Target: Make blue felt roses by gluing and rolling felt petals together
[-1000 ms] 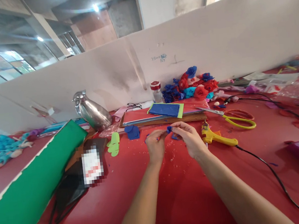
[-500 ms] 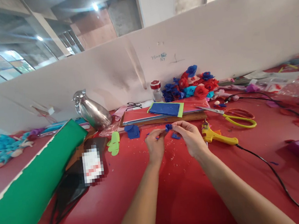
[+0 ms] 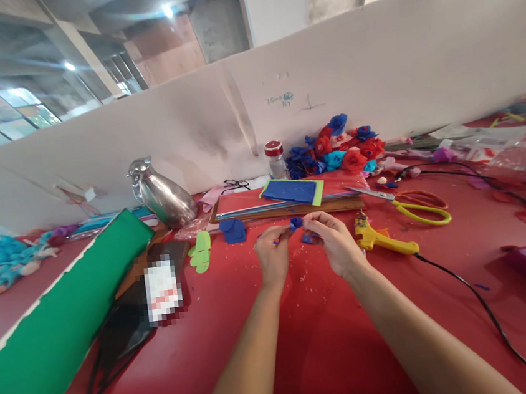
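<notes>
A small blue paper flower is held up between my two hands above the red table. My left hand pinches it from the left, fingers closed. From the right, my right hand grips its edge between thumb and fingertips. A blue paper piece lies just under the right fingers, partly hidden. To the left are a stack of blue paper petals and some light green paper cutouts. A yellow glue gun rests right of my right hand.
Scissors with yellow and red handles lie at the right. Behind are stacked paper sheets, a red-lidded jar and a heap of paper flowers. A metal jug and a green sheet stand left. The glue gun's cord crosses the right side.
The flower has turned slightly between my fingers. Both hands stay in nearly the same place.
</notes>
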Demonstrator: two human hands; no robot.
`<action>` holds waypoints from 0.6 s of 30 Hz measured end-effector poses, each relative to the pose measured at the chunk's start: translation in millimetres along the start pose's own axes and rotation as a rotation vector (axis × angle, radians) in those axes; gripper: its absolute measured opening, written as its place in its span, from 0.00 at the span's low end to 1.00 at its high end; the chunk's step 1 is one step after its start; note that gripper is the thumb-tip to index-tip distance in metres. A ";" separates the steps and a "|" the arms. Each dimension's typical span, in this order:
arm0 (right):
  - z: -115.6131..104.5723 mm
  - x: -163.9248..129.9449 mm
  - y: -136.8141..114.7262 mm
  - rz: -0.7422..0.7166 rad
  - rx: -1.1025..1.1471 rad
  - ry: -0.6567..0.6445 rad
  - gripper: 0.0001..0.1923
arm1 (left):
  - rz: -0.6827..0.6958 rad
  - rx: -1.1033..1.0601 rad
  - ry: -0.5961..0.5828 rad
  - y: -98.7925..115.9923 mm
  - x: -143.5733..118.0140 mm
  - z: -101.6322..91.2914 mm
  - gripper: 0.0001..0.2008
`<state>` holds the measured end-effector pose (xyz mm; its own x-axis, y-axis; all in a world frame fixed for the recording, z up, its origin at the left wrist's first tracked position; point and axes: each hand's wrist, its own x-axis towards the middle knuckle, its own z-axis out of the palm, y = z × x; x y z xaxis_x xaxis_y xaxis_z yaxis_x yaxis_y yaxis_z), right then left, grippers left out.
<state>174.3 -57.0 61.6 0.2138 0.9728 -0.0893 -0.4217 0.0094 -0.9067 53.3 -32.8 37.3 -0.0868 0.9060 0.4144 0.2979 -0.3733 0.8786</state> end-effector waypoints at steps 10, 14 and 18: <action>-3.5 3.8 7.3 0.021 -0.029 -0.044 0.14 | 0.124 0.056 0.008 -1.8 0.3 -1.2 0.09; -3.0 3.8 6.0 0.023 -0.024 -0.051 0.14 | 0.120 0.044 0.014 -1.1 0.7 -2.0 0.08; -2.2 2.8 4.4 -0.045 -0.118 -0.024 0.14 | 0.112 0.042 0.028 0.1 0.7 -2.0 0.07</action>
<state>175.0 -54.8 56.4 0.2080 0.9773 -0.0389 -0.3050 0.0270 -0.9520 51.3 -32.6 38.1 -0.0765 0.8528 0.5165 0.3468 -0.4629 0.8157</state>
